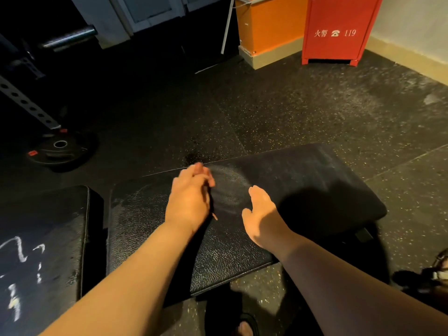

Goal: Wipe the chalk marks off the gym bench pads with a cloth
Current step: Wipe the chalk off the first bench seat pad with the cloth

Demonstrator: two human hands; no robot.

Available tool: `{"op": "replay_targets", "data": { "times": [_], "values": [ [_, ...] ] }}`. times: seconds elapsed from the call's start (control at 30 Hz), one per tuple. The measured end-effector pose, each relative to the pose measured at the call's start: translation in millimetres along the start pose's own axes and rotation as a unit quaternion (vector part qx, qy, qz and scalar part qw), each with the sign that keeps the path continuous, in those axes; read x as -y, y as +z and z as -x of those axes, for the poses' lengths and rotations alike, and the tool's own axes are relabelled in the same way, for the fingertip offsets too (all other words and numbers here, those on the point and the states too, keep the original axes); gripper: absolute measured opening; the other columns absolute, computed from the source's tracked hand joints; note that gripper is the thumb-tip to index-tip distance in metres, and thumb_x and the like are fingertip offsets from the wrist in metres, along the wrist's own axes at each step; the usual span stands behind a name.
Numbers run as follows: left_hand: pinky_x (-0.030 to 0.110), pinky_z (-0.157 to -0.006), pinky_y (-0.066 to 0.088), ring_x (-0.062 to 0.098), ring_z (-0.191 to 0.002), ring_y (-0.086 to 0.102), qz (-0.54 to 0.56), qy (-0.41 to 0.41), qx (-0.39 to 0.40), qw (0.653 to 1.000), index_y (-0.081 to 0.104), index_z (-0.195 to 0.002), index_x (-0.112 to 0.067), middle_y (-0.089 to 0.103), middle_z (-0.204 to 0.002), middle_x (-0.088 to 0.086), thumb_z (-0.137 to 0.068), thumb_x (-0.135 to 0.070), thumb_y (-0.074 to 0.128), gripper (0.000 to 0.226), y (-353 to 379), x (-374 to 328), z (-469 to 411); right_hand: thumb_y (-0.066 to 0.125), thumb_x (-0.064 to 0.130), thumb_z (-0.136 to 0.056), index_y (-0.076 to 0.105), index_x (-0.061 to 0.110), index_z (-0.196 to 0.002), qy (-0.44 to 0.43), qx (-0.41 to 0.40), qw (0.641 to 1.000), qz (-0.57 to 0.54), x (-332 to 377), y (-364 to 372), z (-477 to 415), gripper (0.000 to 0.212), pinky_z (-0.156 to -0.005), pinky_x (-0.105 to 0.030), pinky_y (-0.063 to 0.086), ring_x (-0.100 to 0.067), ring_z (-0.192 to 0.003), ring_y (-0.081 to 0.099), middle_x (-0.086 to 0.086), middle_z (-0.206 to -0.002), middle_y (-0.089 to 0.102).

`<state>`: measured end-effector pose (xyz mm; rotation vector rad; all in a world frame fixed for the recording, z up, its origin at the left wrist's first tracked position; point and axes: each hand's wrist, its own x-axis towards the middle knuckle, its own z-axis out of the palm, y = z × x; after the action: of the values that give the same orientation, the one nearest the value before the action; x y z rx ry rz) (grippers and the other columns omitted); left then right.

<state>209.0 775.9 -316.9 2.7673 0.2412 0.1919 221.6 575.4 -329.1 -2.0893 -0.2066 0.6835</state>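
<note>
Left hand (190, 194): your fingers are curled and motion-blurred, over the left edge of the chalk smear. Whether they grip anything cannot be told.
Right hand (260, 214): fingers straight and close together, thumb out to the side, low over the pad just right of the smear. It holds nothing; contact with the pad is uncertain.
Hands, relative: apart, with the smear between them.
Chalk smear (229, 187): pale oval haze with arc-shaped streaks, near the far edge of the right bench pad.
Right bench pad (303, 185): black, its surface cracked on the part nearest you, with fainter dusty streaks toward its far right corner.
Left bench pad (48, 226): black, separated from the right pad by a dark gap.
Chalk marks (19, 251): bright white strokes on the near-left part of the left pad.
Floor (315, 105): dark speckled rubber tiles.
Weight plate (60, 149): flat on the floor at far left, by the foot of a perforated rack upright (26, 103).
Red cabinet (337, 30): marked "119", at the far wall, beside an orange column (269, 25).
Foot (244, 327): in a dark sandal, at the bottom edge.
</note>
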Motion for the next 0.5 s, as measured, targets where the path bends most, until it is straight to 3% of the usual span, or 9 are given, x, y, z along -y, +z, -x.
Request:
{"op": "replay_targets", "data": {
  "times": [0.07, 0.23, 0.3, 0.4, 0.43, 0.5],
  "values": [
    [0.039, -0.115, 0.032, 0.026, -0.131, 0.040, -0.019, -0.055, -0.021, 0.998, 0.064, -0.113, -0.025, 0.043, -0.147, -0.001, -0.091, -0.013, 0.049, 0.029, -2.4, -15.4, 18.0, 0.035, 0.020, -0.108, 0.005, 0.014, -0.161, -0.007, 0.002, 0.998, 0.062, 0.4, 5.9, 5.0, 0.061, -0.125, -0.030, -0.002, -0.017, -0.155, -0.004, 0.001, -0.169, -0.003],
    [0.039, -0.117, 0.026, 0.020, -0.137, 0.040, -0.034, 0.154, 0.076, 0.984, 0.062, -0.120, -0.029, 0.044, -0.147, -0.006, -0.091, -0.013, 0.053, 0.034, -2.0, -34.8, 56.5, 0.031, 0.022, -0.108, 0.001, 0.010, -0.160, -0.031, -0.006, 0.988, 0.153, 4.7, 17.6, 21.5, 0.061, -0.119, -0.026, -0.011, -0.019, -0.154, -0.013, -0.004, -0.168, -0.010],
    [0.038, -0.114, 0.032, 0.020, -0.136, 0.043, -0.038, 0.107, 0.054, 0.992, 0.064, -0.115, -0.032, 0.047, -0.145, -0.007, -0.089, -0.011, 0.055, 0.035, -16.4, -11.7, 50.4, 0.030, 0.023, -0.109, 0.001, 0.009, -0.160, -0.041, 0.008, 0.985, 0.170, 8.7, 18.6, 30.0, 0.061, -0.120, -0.027, -0.009, -0.020, -0.154, -0.012, -0.005, -0.168, -0.011],
    [0.040, -0.116, 0.033, 0.030, -0.139, 0.035, -0.007, -0.069, -0.011, 0.998, 0.060, -0.129, -0.023, 0.037, -0.154, 0.002, -0.096, -0.017, 0.051, 0.035, -24.1, -1.6, 59.2, 0.032, 0.022, -0.109, 0.005, 0.006, -0.159, -0.068, 0.025, 0.978, 0.197, 9.2, 19.3, 45.6, 0.059, -0.121, -0.027, -0.006, -0.022, -0.155, -0.007, -0.008, -0.168, -0.005],
    [0.041, -0.115, 0.033, 0.031, -0.137, 0.034, -0.015, -0.070, -0.004, 0.997, 0.058, -0.131, -0.023, 0.034, -0.155, 0.003, -0.095, -0.018, 0.047, 0.038, -20.0, -11.0, 66.0, 0.035, 0.021, -0.108, 0.008, 0.004, -0.159, -0.077, 0.021, 0.975, 0.206, 8.9, 20.9, 51.1, 0.059, -0.121, -0.027, -0.004, -0.024, -0.155, -0.003, -0.010, -0.168, -0.001],
    [0.043, -0.114, 0.034, 0.029, -0.135, 0.035, -0.014, 0.035, 0.056, 0.998, 0.058, -0.128, -0.027, 0.036, -0.153, -0.002, -0.089, -0.016, 0.039, 0.044, -8.9, -33.7, 84.7, 0.041, 0.017, -0.105, 0.015, 0.003, -0.158, -0.071, 0.010, 0.976, 0.205, 7.8, 23.5, 54.9, 0.060, -0.125, -0.031, 0.004, -0.026, -0.155, 0.005, -0.014, -0.167, 0.006]
  ]
}}
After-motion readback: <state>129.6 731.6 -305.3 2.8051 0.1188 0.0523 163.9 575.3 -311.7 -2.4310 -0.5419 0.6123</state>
